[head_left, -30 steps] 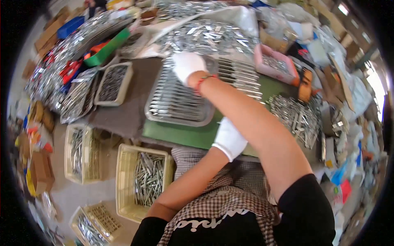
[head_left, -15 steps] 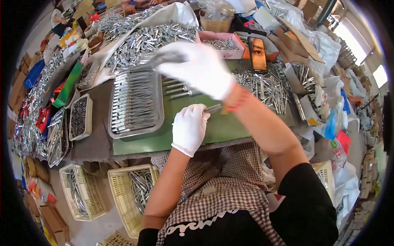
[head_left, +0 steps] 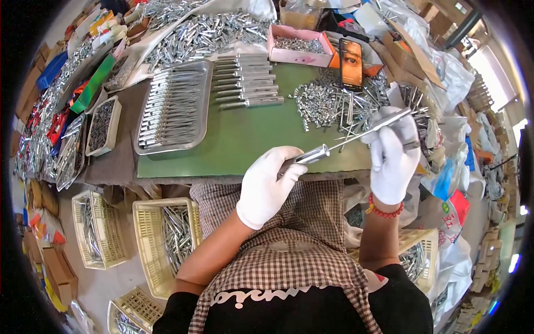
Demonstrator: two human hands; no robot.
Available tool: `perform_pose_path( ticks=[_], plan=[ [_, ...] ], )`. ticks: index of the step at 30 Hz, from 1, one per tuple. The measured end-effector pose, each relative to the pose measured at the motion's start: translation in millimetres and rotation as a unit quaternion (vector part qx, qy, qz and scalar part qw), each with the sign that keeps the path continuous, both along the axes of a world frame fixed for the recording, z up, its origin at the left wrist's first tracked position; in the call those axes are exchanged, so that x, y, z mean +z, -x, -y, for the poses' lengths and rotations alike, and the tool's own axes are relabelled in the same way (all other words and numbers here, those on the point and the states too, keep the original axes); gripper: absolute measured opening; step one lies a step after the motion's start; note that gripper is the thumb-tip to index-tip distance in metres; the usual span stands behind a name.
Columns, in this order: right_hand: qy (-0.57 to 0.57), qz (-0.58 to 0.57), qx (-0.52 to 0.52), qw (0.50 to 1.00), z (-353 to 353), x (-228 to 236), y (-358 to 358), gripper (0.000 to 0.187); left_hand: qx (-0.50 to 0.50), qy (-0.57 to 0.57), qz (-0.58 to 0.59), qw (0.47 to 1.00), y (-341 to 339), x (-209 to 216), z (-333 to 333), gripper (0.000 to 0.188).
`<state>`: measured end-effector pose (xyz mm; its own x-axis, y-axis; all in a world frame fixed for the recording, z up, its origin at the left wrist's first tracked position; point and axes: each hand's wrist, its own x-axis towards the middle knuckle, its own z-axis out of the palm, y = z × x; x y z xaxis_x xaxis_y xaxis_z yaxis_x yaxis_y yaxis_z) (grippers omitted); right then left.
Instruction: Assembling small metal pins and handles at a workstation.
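Note:
My left hand [head_left: 267, 189], in a white glove, is closed round a shiny metal tube [head_left: 315, 155]. The tube's open end tilts up to the right. Over the right front of the table, my gloved right hand [head_left: 394, 164] grips a slim metal rod [head_left: 392, 118]. Its thin end points down to the left, close to the tube's mouth; whether it enters cannot be made out. A short grey piece shows by the right fingers, its kind unclear. Beyond the hands, several metal pins with thicker sleeves [head_left: 253, 89] lie in a row on the green mat [head_left: 239, 133].
A metal tray [head_left: 207, 106] of similar parts stands left of the row. Loose small fittings [head_left: 317, 100] and rods lie at the right, near a propped phone [head_left: 351, 64] and a pink box [head_left: 271, 42]. Yellow crates [head_left: 142, 245] of metal parts sit below the table.
My right hand has come back from the far side by the tray to the right front, now with a rod in it. The left hand's tube now tilts upward. The view has shifted.

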<state>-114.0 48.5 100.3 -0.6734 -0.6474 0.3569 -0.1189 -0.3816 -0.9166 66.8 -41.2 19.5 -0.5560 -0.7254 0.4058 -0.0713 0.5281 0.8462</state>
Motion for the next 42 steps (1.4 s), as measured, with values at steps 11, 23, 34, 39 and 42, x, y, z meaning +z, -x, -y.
perform_pose_path(
  ticks=[11,23,34,39,42],
  plan=[
    [-0.166,-0.295,-0.045,0.940,-21,-28,-17,0.022,-0.034,-0.121,-0.051,0.991,3,-10,-23,0.023],
    [-0.207,-0.116,0.020,0.971,-39,-19,-9,0.018,-0.068,-0.115,0.001,0.991,10,-10,-27,0.031],
    [-0.232,-0.172,0.019,0.957,-39,-19,-2,0.020,-0.072,-0.081,-0.036,0.993,12,-16,-27,0.027],
    [-0.227,-0.268,0.076,0.933,-35,-19,2,0.024,-0.065,-0.090,-0.041,0.993,14,-22,-28,0.027],
    [-0.235,-0.244,0.116,0.934,-31,-18,4,0.025,-0.077,-0.118,-0.055,0.989,14,-26,-28,0.027]
  ],
)
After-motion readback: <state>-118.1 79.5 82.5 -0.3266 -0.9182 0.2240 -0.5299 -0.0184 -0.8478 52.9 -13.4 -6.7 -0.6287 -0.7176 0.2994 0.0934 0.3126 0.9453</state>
